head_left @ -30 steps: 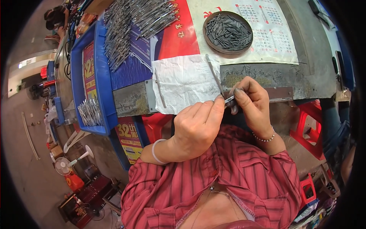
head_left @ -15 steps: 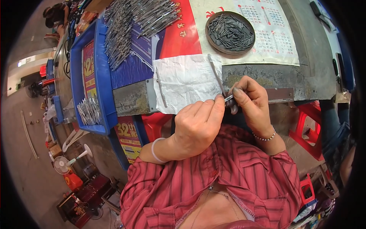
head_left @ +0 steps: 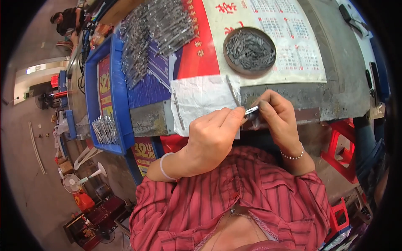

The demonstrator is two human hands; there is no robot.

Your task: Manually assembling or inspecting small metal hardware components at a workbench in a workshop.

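Observation:
My left hand (head_left: 215, 134), closed in a pinch, holds a small slim white-and-silver piece (head_left: 251, 110) with dark marks. My right hand (head_left: 279, 119) pinches its other end between thumb and fingers. Both hands are just over the table's near edge. Beneath and beyond them lies a crumpled white cloth or paper sheet (head_left: 199, 98). On that sheet rest a thin grey rod (head_left: 178, 109) at the left and another thin grey rod (head_left: 232, 90) at the right, whose near end reaches close to my left fingertips. My palms hide part of what the fingers hold.
A round dish (head_left: 226, 56) of small dark metal pins stands beyond the sheet. Many slim silvery pieces (head_left: 167, 27) lie piled at the far left. A blue tray (head_left: 127, 125) on the left holds more of them (head_left: 104, 129). A red stool (head_left: 341, 157) stands at right.
The table and its things sit lower in the picture. The slim piece between my fingertips now shows more of its white side, and my hands have turned slightly.

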